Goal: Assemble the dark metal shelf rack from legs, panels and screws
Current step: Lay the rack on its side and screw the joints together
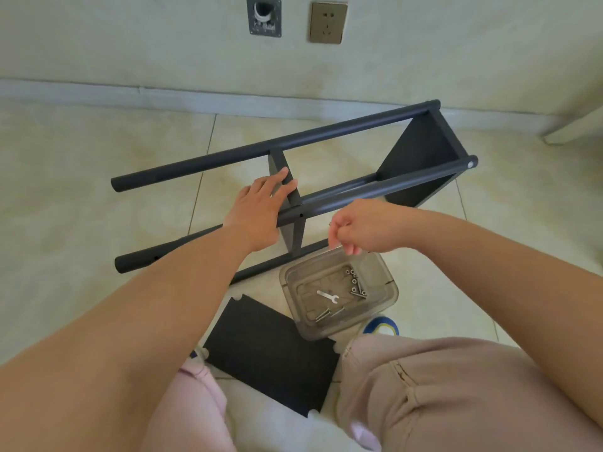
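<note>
Tiled floor (98, 164) below a wall socket (328, 22) carries the half-built shelf rack (359, 185), lying on its side. Left hand (261, 210) rests flat, fingers straight, on its middle panel (293, 230). Right hand (362, 228), fingers curled, grip contents unclear, hovers above a clear tray (385, 275) of screws (355, 283); a spare panel (270, 353) lies nearer.

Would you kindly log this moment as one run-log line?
left hand: rests on middle panel | right hand: pinches a small item above screw tray | spare panel: on floor
</note>
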